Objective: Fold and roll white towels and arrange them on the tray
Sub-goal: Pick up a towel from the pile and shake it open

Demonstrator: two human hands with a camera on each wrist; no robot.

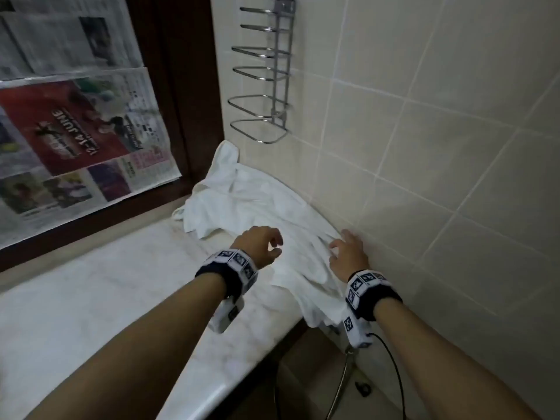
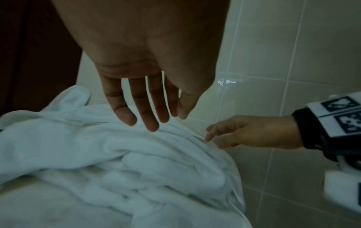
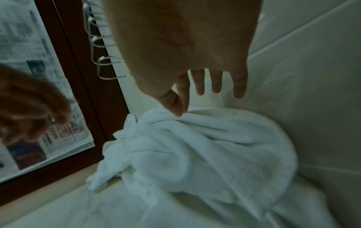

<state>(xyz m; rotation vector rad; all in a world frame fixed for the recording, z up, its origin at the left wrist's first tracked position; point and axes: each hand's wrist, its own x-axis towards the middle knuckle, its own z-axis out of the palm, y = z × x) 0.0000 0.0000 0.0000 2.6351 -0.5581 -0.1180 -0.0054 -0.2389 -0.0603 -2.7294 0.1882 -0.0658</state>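
Observation:
A heap of crumpled white towels (image 1: 257, 207) lies on the marble counter (image 1: 91, 298), pushed into the corner against the tiled wall. One end hangs over the counter's front edge. My left hand (image 1: 266, 244) hovers just above the heap with relaxed fingers and holds nothing; in the left wrist view its fingers (image 2: 148, 120) are spread over the towels (image 2: 117, 162). My right hand (image 1: 345, 253) is beside the wall, its fingertips touching the towel's edge (image 2: 208, 138). The right wrist view shows its fingers (image 3: 210, 86) extended over the towels (image 3: 205, 154). No tray is in view.
A chrome wire rack (image 1: 263, 86) is fixed to the tiled wall (image 1: 439, 147) above the corner. A dark-framed window covered with newspaper (image 1: 75, 131) runs along the back of the counter. A metal shower hose (image 1: 342, 383) hangs below the counter's edge.

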